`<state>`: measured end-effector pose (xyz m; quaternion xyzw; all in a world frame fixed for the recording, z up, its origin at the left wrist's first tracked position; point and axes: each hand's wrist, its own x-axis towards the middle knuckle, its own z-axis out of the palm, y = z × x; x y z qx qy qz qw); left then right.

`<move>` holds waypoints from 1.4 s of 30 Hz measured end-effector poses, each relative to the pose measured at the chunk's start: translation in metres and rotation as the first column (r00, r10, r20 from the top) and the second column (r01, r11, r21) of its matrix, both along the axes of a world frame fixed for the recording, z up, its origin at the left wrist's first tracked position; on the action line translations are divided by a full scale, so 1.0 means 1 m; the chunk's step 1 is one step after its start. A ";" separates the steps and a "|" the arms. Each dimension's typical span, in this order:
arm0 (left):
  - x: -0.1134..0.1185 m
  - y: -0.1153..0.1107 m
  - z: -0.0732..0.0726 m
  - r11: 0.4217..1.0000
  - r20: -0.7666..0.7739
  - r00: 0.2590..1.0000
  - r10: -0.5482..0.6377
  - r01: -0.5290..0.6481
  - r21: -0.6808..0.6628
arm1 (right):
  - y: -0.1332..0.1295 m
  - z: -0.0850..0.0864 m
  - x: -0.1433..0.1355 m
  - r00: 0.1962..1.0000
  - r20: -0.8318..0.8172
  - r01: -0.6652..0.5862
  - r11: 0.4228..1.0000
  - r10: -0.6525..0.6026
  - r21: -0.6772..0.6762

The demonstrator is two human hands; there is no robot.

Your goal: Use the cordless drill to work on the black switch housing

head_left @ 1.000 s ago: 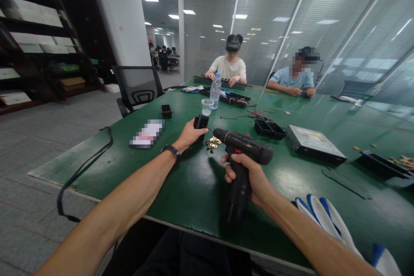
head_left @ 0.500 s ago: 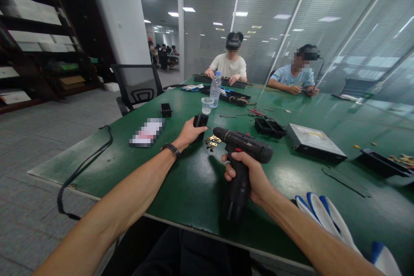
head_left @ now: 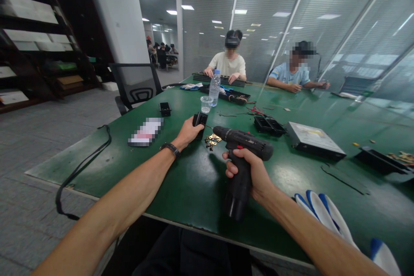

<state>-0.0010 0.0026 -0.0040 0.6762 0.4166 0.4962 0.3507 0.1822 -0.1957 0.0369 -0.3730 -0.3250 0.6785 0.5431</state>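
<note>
where two hands (head_left: 186, 133) (head_left: 257, 170) grip: one drill (head_left: 248, 143), one box (head_left: 201, 119)

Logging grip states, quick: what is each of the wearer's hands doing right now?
Left hand: closed on a black part.
Right hand: closed around the drill.

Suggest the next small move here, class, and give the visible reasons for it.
Probably press the bit lightly toward the black part, in a straight line: the left grip holds that part, the right grip has the drill, and the bit points at the part. Whether they touch is too small to tell.
</note>
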 end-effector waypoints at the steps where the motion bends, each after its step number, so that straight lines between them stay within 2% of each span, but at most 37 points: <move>1: 0.000 0.000 0.000 1.000 -0.004 1.000 0.006 -0.006 0.006 | 0.000 0.000 0.000 1.000 -0.005 -0.002 1.000 0.002 -0.004; 16: 0.000 -0.004 0.002 0.993 -0.083 0.991 0.107 -0.103 0.053 | -0.003 0.003 -0.004 0.997 0.082 -0.005 0.999 0.002 0.034; 23: 0.000 -0.002 0.002 0.992 -0.104 0.987 0.123 -0.120 0.040 | -0.001 0.001 -0.002 1.000 0.024 0.012 0.999 -0.013 0.039; 29: 0.000 0.000 0.000 0.994 -0.073 0.992 0.106 -0.104 0.037 | -0.003 0.001 -0.003 0.996 0.093 0.002 1.000 -0.003 0.014; 35: 0.000 -0.001 0.001 0.997 -0.037 0.997 0.071 -0.071 -0.007 | -0.001 0.003 -0.004 0.999 0.025 0.038 0.999 -0.039 0.017; 42: 0.000 0.002 -0.001 0.999 -0.028 0.999 0.039 -0.039 -0.016 | -0.001 -0.001 -0.003 0.997 0.070 0.014 1.000 -0.015 0.021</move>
